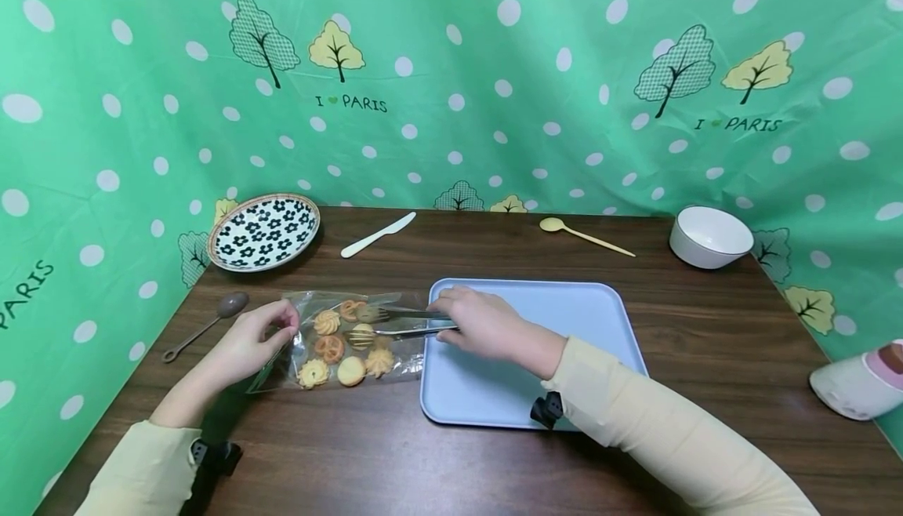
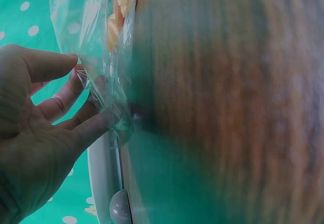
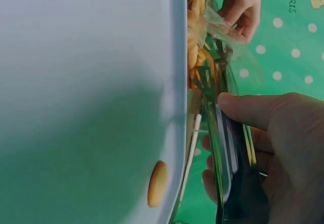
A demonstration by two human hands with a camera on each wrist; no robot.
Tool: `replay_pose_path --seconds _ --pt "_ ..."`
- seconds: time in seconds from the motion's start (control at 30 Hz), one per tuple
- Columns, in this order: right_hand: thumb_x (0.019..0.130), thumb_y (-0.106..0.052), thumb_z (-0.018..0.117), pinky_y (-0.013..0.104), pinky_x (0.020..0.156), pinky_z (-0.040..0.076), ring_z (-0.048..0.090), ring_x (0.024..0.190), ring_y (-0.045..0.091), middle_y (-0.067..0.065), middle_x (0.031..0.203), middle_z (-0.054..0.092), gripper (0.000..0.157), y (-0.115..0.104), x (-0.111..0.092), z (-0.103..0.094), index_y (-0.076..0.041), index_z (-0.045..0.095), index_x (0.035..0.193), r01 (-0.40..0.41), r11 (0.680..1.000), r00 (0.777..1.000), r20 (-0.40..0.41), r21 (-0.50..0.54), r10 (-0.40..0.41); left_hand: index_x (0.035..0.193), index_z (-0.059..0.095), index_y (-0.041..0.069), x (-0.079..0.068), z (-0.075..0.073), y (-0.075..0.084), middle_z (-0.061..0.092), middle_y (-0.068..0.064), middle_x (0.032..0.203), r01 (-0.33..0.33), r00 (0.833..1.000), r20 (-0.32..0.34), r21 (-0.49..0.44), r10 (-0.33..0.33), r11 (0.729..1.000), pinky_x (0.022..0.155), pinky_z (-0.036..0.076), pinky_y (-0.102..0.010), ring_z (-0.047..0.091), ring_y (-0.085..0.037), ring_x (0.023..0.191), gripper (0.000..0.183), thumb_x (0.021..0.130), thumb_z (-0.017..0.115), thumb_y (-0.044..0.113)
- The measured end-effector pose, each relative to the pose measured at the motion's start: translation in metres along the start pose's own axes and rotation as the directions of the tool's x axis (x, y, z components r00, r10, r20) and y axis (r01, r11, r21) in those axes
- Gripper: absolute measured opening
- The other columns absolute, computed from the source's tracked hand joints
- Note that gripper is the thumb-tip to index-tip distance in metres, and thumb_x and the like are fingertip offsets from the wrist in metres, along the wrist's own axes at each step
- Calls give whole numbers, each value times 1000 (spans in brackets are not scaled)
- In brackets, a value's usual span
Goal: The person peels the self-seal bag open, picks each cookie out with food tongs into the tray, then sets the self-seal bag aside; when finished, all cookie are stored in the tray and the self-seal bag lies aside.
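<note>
My left hand point(image 1: 250, 343) pinches the left end of a clear plastic bag point(image 1: 409, 363) between thumb and fingers; the left wrist view shows the film point(image 2: 96, 46) lifted at the fingertips. Several cookies point(image 1: 351, 371) of different shapes lie in the bag on the table. With my right hand point(image 1: 483, 321) I grip metal food tongs point(image 1: 416, 332), whose parted slotted tips are over the cookies. I cannot tell how far the tips reach inside the bag. Below that hand is a blue tray point(image 1: 564, 304), with one cookie point(image 3: 158, 183) on it in the right wrist view.
Behind the bag are a flower-patterned plate point(image 1: 264, 234) and a white knife point(image 1: 378, 235). A grey spoon point(image 1: 231, 306) lies left of the left hand. Toward the back right sit a yellow spoon point(image 1: 585, 235) and a white bowl point(image 1: 711, 238). A pink-and-white container point(image 1: 857, 383) is at the right edge.
</note>
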State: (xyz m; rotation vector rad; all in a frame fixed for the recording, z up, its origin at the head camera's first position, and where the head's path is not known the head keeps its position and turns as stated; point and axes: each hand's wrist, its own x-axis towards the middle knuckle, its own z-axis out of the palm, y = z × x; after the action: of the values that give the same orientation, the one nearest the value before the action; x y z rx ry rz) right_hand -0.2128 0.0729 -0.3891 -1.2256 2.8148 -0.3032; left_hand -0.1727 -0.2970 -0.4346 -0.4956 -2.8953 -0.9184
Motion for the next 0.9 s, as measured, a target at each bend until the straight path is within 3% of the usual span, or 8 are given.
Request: replay_pose_path --seconds 0.37,0.67,0.9 --pt "86 -31 68 38 95 46 53 118 18 1 122 60 43 12 4 4 -13 60 124 60 996 998 14 64 -61 88 55 18 -1 0 1 61 -1 85 2 1000 1 6 -2 1000 68 46 -27 54 -11 78 16 89 62 4" --pt "86 -32 69 40 92 48 49 123 20 0 129 57 45 21 8 3 -17 59 127 68 997 997 22 37 -68 89 55 18 1 1 0 61 0 84 9 1000 8 -6 -9 1000 68 46 -27 53 -11 77 14 90 62 6" --pt "85 -31 70 40 97 45 49 125 21 0 129 57 46 25 8 6 -16 59 127 88 995 996 23 48 -89 89 55 18 0 0 0 61 -4 85 13 1000 9 4 -13 1000 67 45 -27 53 -12 77 13 90 62 7"
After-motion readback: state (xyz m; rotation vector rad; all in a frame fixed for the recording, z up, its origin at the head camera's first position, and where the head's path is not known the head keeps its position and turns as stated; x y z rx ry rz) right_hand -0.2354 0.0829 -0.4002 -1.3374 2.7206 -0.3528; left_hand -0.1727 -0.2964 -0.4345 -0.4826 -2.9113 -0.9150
